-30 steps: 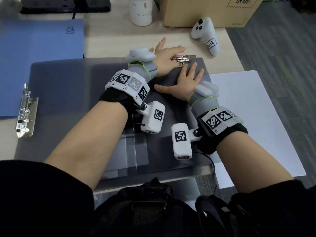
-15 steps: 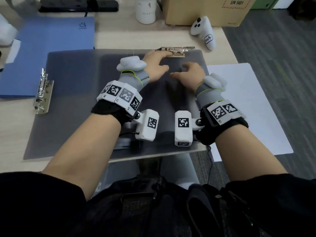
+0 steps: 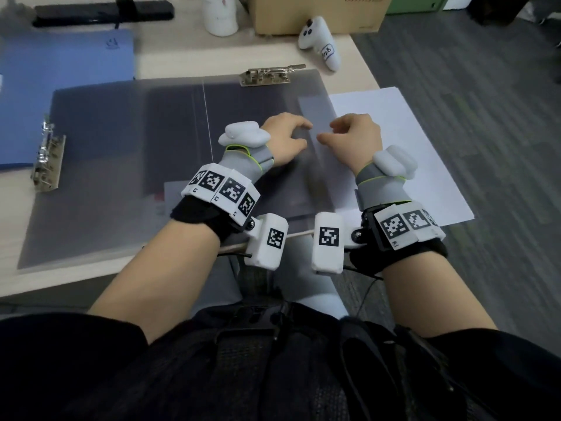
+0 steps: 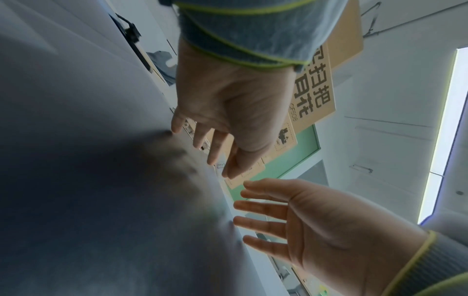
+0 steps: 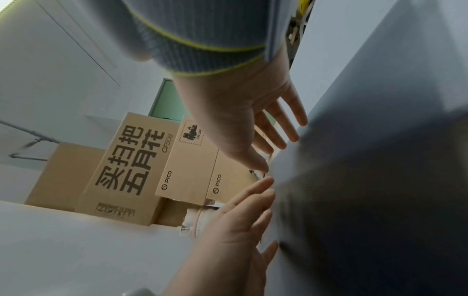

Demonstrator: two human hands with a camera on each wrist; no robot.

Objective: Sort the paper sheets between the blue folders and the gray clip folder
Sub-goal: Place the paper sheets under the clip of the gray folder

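Observation:
The gray clip folder (image 3: 121,162) lies open and flat on the desk, one metal clip (image 3: 267,75) at its far edge and another (image 3: 45,159) at its left. A blue folder (image 3: 60,71) lies behind it on the left. White paper sheets (image 3: 409,147) stick out from under the gray folder's right edge. My left hand (image 3: 285,138) and right hand (image 3: 355,138) are side by side at that right edge. The wrist views show the left hand (image 4: 228,104) and right hand (image 5: 240,112) with fingers nearly straight, tips touching the gray cover (image 4: 88,180), holding nothing.
A white controller (image 3: 318,44), a cardboard box (image 3: 318,13), a white bottle (image 3: 220,13) and a black bar (image 3: 103,13) stand along the desk's far side. The paper sheets overhang the desk's right edge above the carpet.
Both hands have left the far metal clip and drawn back toward me, to the gray folder's right edge. The flat spread fingers now touch only with their tips.

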